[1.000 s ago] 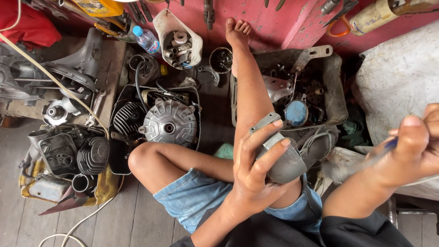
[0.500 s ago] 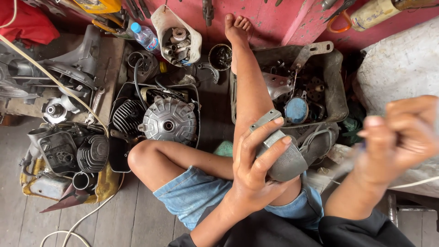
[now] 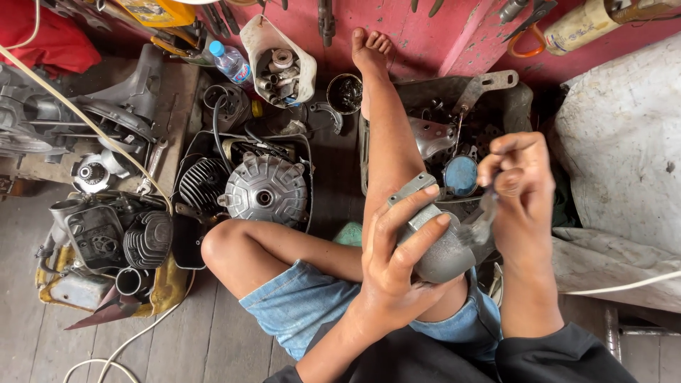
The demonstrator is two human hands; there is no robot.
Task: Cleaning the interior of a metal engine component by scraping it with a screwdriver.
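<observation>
Right hand has moved inward, pinching a thin tool against the grey metal casing; left hand grips that casing.

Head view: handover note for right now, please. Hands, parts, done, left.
Left hand: grip around the rounded grey metal engine part, steadied on the lap.
Right hand: pinching a thin grey metal tool, tip against that part.
Nearby: round finned silver engine cover in the black tray; grimy parts bin beyond the knee.
Done: part in hand.
Left: tool work underway; its extent cannot be told.
</observation>
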